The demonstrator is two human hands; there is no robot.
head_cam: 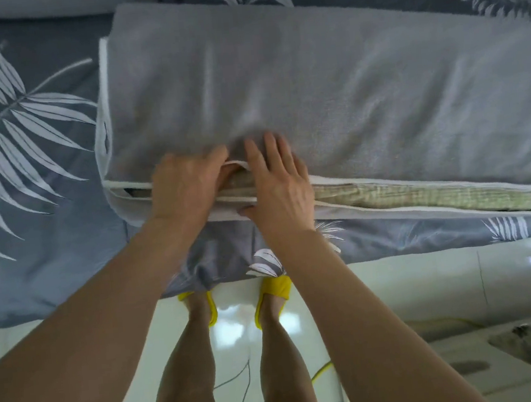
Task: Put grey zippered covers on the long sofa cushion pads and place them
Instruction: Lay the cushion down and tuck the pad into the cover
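The grey cover (pixel 310 76) was already most of the way over the long cushion pad (pixel 419 199), and the whole thing lay across the near edge of the bed (pixel 26 159), on that leaf-print bedspread. The pad's greenish woven side still showed through the open zipper slot running off to the right, with the white piping (pixel 451 187) gaping above and below it.

We had both hands right at the slot. Our left hand (pixel 188 188) was clenched on the upper edge of the cover, fingers (pixel 218 158) hooked over the piping and partly tucked inside. Our right hand (pixel 284 186) was released and lying flat, palm pressing the fabric down, thumb against the lower piping. We couldn't see the zipper pull at all, so no idea where it sat.

What we reckoned could go wrong: the fabric looked bunched and rippled just above our hands, so closing it from there would likely snag cloth in the teeth. The left corner (pixel 110 189) also looked loose and baggy, which suggested the pad wasn't seated fully, and zipping over that would leave a lumpy end. And with the cushion sitting so near the bed's edge, a hard tug toward us could slide it off onto the tiled floor (pixel 395 285), right by our yellow slippers (pixel 273 294).
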